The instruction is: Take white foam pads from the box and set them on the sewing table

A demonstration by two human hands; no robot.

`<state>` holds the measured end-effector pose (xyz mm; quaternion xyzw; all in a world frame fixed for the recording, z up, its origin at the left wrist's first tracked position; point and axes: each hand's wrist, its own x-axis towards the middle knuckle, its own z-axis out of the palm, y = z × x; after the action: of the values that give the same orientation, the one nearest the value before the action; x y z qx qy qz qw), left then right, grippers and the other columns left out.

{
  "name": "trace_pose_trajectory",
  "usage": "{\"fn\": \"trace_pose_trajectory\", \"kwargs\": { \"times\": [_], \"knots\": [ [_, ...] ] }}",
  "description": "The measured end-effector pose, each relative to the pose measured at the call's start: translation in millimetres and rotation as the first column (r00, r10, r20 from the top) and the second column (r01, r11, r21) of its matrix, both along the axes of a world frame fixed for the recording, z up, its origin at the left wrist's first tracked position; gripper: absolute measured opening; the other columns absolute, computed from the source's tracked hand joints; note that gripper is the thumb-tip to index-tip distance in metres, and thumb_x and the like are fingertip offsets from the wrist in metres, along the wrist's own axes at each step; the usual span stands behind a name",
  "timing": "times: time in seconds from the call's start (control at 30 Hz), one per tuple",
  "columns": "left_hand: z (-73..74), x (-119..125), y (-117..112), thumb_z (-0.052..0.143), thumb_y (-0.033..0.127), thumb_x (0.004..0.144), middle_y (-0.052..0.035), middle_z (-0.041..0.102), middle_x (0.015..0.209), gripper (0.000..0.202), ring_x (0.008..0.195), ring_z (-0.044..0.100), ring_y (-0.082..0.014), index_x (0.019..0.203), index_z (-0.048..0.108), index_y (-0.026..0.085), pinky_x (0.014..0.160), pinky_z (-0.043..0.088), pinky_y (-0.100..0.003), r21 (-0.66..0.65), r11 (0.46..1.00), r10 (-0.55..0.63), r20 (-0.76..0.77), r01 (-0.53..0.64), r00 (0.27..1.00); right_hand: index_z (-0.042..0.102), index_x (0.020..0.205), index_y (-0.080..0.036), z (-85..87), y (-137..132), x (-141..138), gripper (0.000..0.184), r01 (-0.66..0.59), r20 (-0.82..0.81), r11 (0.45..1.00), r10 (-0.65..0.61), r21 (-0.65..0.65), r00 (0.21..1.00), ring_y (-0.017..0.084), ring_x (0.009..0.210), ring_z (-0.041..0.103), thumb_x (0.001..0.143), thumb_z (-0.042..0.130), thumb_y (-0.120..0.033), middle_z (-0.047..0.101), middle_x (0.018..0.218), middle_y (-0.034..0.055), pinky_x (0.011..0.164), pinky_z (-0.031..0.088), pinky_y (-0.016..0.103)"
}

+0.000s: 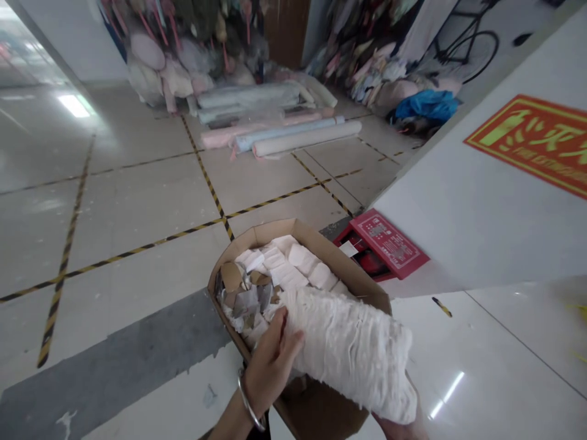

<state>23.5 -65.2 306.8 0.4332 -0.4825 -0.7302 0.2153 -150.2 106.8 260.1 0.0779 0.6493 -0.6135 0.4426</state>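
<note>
Item: a thick white bundle of frayed, stringy cloth, lying slantwise across the near corner of an open brown cardboard box and overhanging its rim toward the lower right. The left hand, wearing a thin silver bangle at the wrist, is pressing flat against the bundle's left end, fingers held together and curving over the cloth's edge, thumb lying along its lower side. The right hand is showing only as a sliver beneath the bundle's far right end at the bottom edge of the view; it is sitting under the cloth, but whether its fingers are apart or closed cannot be told. Inside the box, behind the bundle, folded white cloth pieces are lying in rows, with crumpled brown and grey paper scraps to their left. On the floor beyond, a red flat cabinet is resting by the white wall, and long pale fabric rolls are lying well apart from the box
</note>
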Motion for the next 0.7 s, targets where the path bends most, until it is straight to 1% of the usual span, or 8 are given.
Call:
{"fn": "trace_pose_trajectory", "kwargs": {
  "times": [0.13, 0.2, 0.27, 0.37, 0.47, 0.6, 0.67, 0.7],
  "knots": [
    [39.8, 23.8, 19.2, 0.069, 0.039, 0.076, -0.0111, 0.062, 0.115, 0.046, 0.108, 0.055, -0.0295, 0.116, 0.059, 0.017, 0.094, 0.043, -0.032, -0.088, 0.992, -0.101, -0.062, 0.095, 0.993, 0.068, 0.061, -0.024, 38.7, 12.3, 13.2, 0.037, 0.033, 0.146, 0.996, -0.020, -0.082, 0.989, 0.035, 0.094, 0.065, 0.046, 0.079, -0.056, 0.071, 0.074, 0.0072, 0.092, 0.048, 0.049],
    [55.8, 32.5, 36.0, 0.070, 0.040, 0.076, -0.0109, 0.064, 0.109, 0.047, 0.101, 0.058, -0.0277, 0.115, 0.058, 0.017, 0.087, 0.046, -0.031, -0.129, 0.985, -0.120, -0.055, 0.112, 0.991, 0.069, 0.063, -0.022, 53.1, 23.9, 16.7, 0.036, 0.008, 0.199, 0.991, 0.019, -0.131, 0.980, 0.036, 0.096, 0.064, 0.047, 0.080, -0.052, 0.071, 0.073, 0.0082, 0.092, 0.047, 0.050],
    [66.4, 37.9, 59.8, 0.073, 0.040, 0.073, -0.0115, 0.063, 0.110, 0.052, 0.100, 0.059, -0.0278, 0.116, 0.056, 0.016, 0.086, 0.047, -0.032, -0.160, 0.984, -0.081, -0.026, 0.076, 0.996, 0.071, 0.071, -0.020, 63.0, 37.4, 16.6, 0.037, -0.051, 0.232, 0.981, 0.094, -0.186, 0.968, 0.036, 0.100, 0.063, 0.050, 0.081, -0.048, 0.071, 0.076, 0.0085, 0.093, 0.046, 0.050],
    [75.4, 39.3, 108.3, 0.077, 0.039, 0.068, -0.0140, 0.058, 0.120, 0.067, 0.109, 0.055, -0.0300, 0.124, 0.047, 0.015, 0.093, 0.045, -0.036, -0.207, 0.977, 0.058, 0.009, -0.055, 0.998, 0.072, 0.087, -0.019, 75.7, 57.4, 11.1, 0.044, -0.191, 0.242, 0.945, 0.257, -0.265, 0.936, 0.035, 0.107, 0.059, 0.052, 0.082, -0.043, 0.072, 0.089, 0.0092, 0.096, 0.045, 0.048],
    [83.3, 35.7, 166.1, 0.077, 0.040, 0.068, -0.0154, 0.051, 0.132, 0.077, 0.121, 0.048, -0.0305, 0.130, 0.039, 0.016, 0.103, 0.040, -0.038, -0.225, 0.943, 0.246, -0.023, -0.245, 0.969, 0.070, 0.102, -0.019, 94.8, 74.6, 10.1, 0.054, -0.367, 0.219, 0.872, 0.446, -0.323, 0.868, 0.033, 0.112, 0.056, 0.057, 0.082, -0.046, 0.069, 0.104, 0.0105, 0.098, 0.043, 0.046],
    [96.0, 42.5, 236.4, 0.077, 0.040, 0.066, -0.0146, 0.051, 0.132, 0.081, 0.122, 0.048, -0.0293, 0.131, 0.034, 0.016, 0.104, 0.041, -0.038, -0.235, 0.829, 0.507, -0.065, -0.507, 0.860, 0.066, 0.113, -0.019, 125.4, 96.6, 28.8, 0.058, -0.545, 0.224, 0.746, 0.648, -0.383, 0.728, 0.033, 0.112, 0.057, 0.067, 0.075, -0.053, 0.065, 0.112, 0.0136, 0.099, 0.041, 0.049],
    [101.8, 58.3, 264.7, 0.076, 0.041, 0.068, -0.0148, 0.052, 0.130, 0.078, 0.121, 0.049, -0.0288, 0.129, 0.034, 0.016, 0.104, 0.041, -0.038, -0.237, 0.776, 0.593, -0.042, -0.585, 0.804, 0.066, 0.112, -0.019, 133.9, 108.3, 41.9, 0.055, -0.640, 0.227, 0.676, 0.732, -0.365, 0.643, 0.033, 0.112, 0.057, 0.071, 0.071, -0.054, 0.065, 0.112, 0.0144, 0.099, 0.041, 0.051],
    [104.5, 69.2, 277.6, 0.076, 0.042, 0.069, -0.0153, 0.052, 0.130, 0.076, 0.121, 0.048, -0.0287, 0.128, 0.035, 0.015, 0.104, 0.040, -0.038, -0.238, 0.751, 0.631, -0.018, -0.616, 0.776, 0.067, 0.109, -0.019, 135.3, 114.0, 48.1, 0.052, -0.697, 0.186, 0.631, 0.772, -0.342, 0.607, 0.034, 0.113, 0.056, 0.071, 0.071, -0.054, 0.065, 0.112, 0.0141, 0.100, 0.040, 0.052]
  ]
}}
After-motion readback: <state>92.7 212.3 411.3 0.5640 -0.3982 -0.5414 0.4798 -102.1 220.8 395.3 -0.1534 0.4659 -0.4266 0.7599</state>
